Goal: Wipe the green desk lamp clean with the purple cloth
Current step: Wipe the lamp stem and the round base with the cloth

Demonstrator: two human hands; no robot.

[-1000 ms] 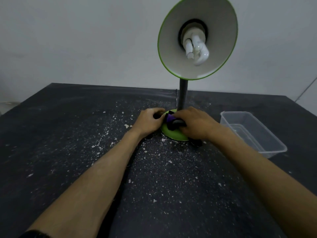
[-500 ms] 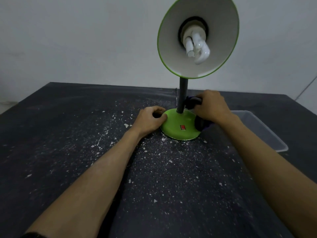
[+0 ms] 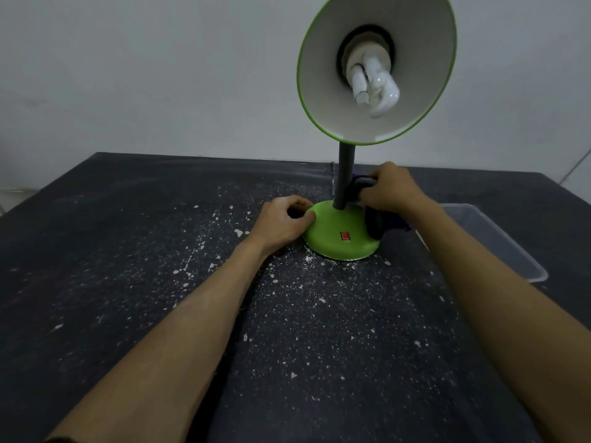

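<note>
Right of centre in the head view, the green desk lamp (image 3: 332, 225) stands on a dark, white-flecked table (image 3: 128, 282). The left hand (image 3: 283, 222), fingers curled, holds the base's left rim. The right hand (image 3: 388, 187) grips the purple cloth (image 3: 380, 221) just right of the stem, and the cloth drapes onto the base. A clear tub (image 3: 499, 247) sits at the right edge.

The dark desk (image 3: 128, 282) ran back to a pale wall, its top strewn with white flecks (image 3: 238, 232), thickest across the middle and around the lamp. The green desk lamp (image 3: 332, 238) stood on its round base toward the far side. The left hand (image 3: 281, 223) rested on the desk with fingers curled, touching the base's left edge. A purple cloth (image 3: 383, 222) hung over the base's right edge. A clear plastic container (image 3: 499, 247) sat near the lamp, on its right.
</note>
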